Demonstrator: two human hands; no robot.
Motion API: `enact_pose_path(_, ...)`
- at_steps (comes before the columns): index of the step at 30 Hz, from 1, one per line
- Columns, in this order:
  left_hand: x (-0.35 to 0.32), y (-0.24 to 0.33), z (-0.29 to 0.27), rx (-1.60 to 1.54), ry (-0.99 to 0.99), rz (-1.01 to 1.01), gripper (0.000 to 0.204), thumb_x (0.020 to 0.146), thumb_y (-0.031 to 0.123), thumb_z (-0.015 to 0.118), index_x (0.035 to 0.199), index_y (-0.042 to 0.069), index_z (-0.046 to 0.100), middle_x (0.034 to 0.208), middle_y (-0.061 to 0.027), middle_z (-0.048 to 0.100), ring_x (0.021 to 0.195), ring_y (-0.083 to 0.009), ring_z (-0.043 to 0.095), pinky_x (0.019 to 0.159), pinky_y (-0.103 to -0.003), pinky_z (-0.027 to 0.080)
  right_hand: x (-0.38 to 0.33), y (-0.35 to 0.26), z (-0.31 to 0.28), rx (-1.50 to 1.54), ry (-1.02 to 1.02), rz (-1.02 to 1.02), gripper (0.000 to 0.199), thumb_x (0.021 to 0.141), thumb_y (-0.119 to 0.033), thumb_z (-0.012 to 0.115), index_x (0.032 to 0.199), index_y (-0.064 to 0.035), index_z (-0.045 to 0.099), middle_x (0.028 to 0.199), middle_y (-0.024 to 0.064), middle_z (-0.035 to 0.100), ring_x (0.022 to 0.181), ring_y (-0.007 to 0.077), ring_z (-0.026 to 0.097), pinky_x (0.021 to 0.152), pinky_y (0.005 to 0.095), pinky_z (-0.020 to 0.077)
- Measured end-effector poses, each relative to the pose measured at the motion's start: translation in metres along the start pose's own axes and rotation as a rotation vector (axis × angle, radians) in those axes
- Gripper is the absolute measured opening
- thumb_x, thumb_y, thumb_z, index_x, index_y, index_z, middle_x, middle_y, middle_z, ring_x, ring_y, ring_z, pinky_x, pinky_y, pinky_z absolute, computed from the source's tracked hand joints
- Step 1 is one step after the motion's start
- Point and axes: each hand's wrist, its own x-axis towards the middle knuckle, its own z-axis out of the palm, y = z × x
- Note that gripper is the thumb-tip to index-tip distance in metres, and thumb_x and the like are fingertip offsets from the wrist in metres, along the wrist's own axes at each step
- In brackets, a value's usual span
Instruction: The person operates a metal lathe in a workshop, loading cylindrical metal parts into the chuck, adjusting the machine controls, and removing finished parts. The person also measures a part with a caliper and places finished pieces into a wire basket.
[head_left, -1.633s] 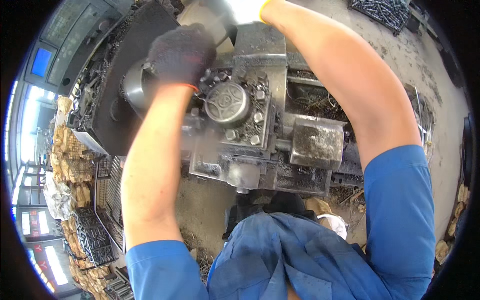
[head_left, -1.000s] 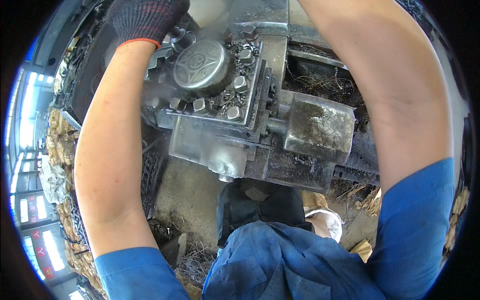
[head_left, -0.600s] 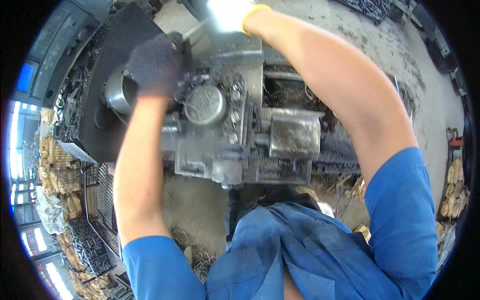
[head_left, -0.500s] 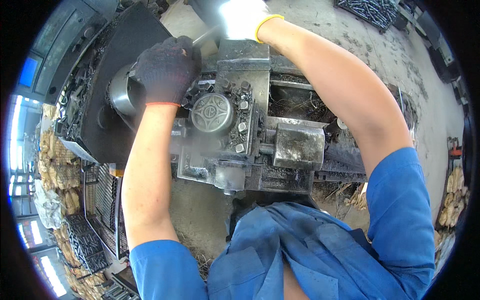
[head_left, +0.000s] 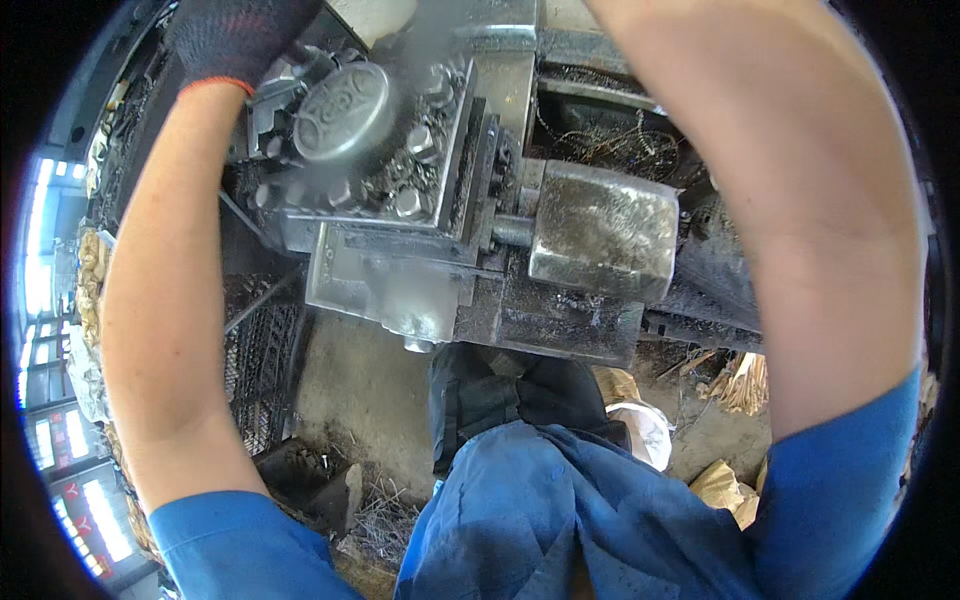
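My left hand (head_left: 238,38), in a dark knit glove with an orange cuff, is at the upper left, cut off by the top edge. Its fingers are hidden, so what it holds, if anything, cannot be made out. Just right of it is a square metal tool post (head_left: 452,175) with bolts around its top and a round embossed metal cap (head_left: 343,111). My right forearm (head_left: 800,150) runs up past the top edge, and that hand is out of view. Between the arms, a worn metal block (head_left: 603,232) sits on a short shaft beside the tool post.
Metal shavings lie in the trough (head_left: 610,130) of the machine bed. A white bucket (head_left: 645,433) stands on the floor by my legs, near brown paper wrapping (head_left: 722,490). Loose thin scraps (head_left: 385,515) lie at lower left. A dark mesh crate (head_left: 255,375) is beside my left forearm.
The view has shifted, so the machine appears larger and higher. My right hand, in a white glove with a yellow cuff, has left the frame. My left hand now shows at the upper left.
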Motion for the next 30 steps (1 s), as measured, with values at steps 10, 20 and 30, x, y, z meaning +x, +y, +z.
enact_pose_path(10, 0.007, 0.005, 0.002, -0.042, 0.096, 0.041, 0.032, 0.090, 0.042, 0.065, 0.091, 0.014, 0.081, 0.081, -0.0170, 0.077, 0.077, -0.0374, 0.076, 0.070, -0.051, 0.061, -0.018, 0.003, -0.021, -0.100, -0.057, -0.007, 0.035, 0.090, -0.026, 0.064, 0.108, -0.0027, 0.083, 0.113, 0.0239, 0.078, 0.106, 0.0377, 0.077, 0.091, 0.0471, 0.0594)
enact_pose_path(20, 0.008, -0.029, 0.010, -0.251, -0.185, 0.184, 0.041, 0.102, 0.051, 0.060, 0.112, 0.015, 0.078, 0.108, -0.0152, 0.079, 0.100, -0.0352, 0.078, 0.086, -0.052, 0.062, -0.010, -0.003, -0.010, -0.072, -0.027, 0.091, 0.025, 0.084, -0.023, 0.068, 0.092, -0.0052, 0.083, 0.096, 0.0229, 0.080, 0.093, 0.0410, 0.079, 0.083, 0.0489, 0.0623)
enact_pose_path(30, 0.026, -0.043, -0.034, -0.285, -0.257, 0.193, 0.041, 0.105, 0.052, 0.058, 0.095, 0.018, 0.077, 0.087, -0.0087, 0.075, 0.086, -0.0275, 0.078, 0.074, -0.043, 0.062, -0.024, 0.014, -0.047, -0.148, 0.060, 0.085, 0.018, 0.079, -0.022, 0.070, 0.082, -0.0101, 0.083, 0.077, 0.0179, 0.075, 0.076, 0.0397, 0.076, 0.069, 0.0506, 0.0601)
